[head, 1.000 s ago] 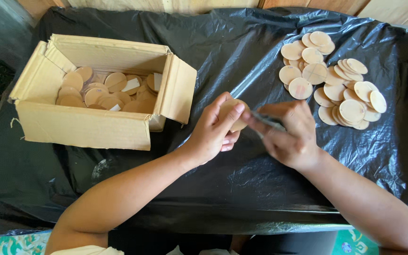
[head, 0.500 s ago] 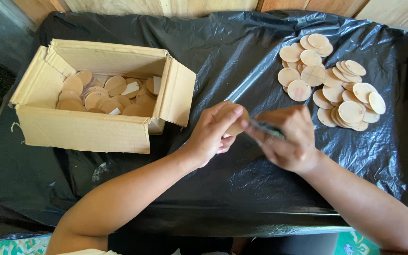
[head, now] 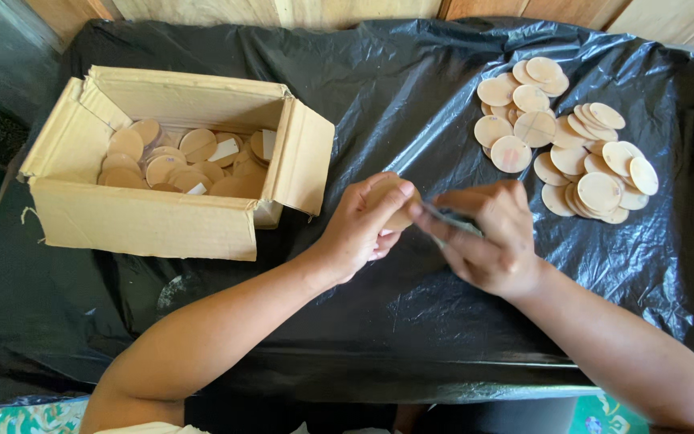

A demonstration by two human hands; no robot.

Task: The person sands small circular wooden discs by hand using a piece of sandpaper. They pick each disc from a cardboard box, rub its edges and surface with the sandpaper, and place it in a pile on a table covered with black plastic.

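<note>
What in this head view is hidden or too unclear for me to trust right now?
- Wooden disc in the left hand: mostly covered by fingers.
- Grey strip in the right hand: too small to identify.
- Cardboard box contents: its near wall hides the front discs.

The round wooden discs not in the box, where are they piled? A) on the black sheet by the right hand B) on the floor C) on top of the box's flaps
A: the loose pile of wooden discs lies on the black plastic sheet, just beyond the right hand, away from the cardboard box.
</note>
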